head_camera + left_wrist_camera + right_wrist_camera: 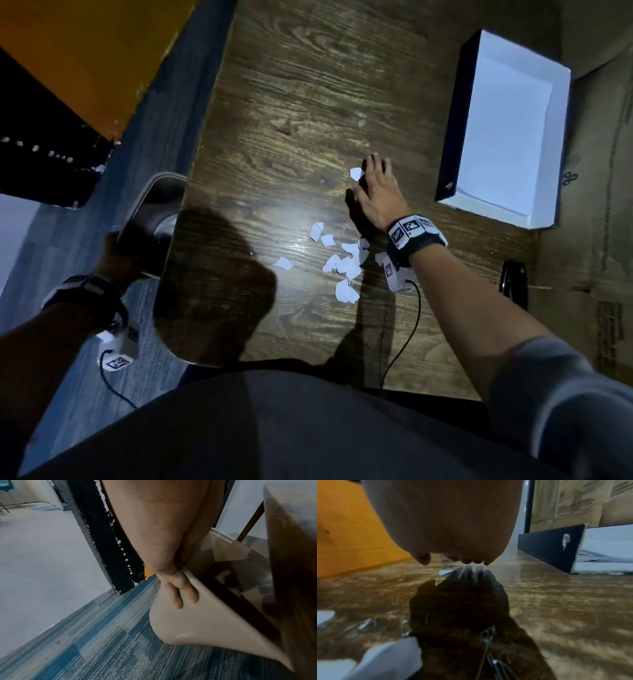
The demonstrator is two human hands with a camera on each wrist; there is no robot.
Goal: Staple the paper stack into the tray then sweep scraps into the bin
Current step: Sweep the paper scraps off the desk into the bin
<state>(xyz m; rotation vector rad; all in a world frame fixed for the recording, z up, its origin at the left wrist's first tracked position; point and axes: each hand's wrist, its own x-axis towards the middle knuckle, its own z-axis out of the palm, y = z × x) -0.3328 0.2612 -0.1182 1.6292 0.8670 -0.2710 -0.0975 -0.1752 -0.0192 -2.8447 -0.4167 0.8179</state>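
Observation:
Several white paper scraps lie mid-table, and one more scrap sits beside my right hand. That hand is flat with straight fingers low over the wood, just beyond the scraps; in the right wrist view its fingertips hover close to the tabletop near that scrap. My left hand grips the rim of a beige bin held against the table's left edge, fingers on its outer wall. The dark tray with white paper inside stands at the far right.
A black stapler lies by the table's right edge, next to cardboard boxes. An orange panel and blue carpet are to the left of the table. Thin wire staples lie under my right wrist.

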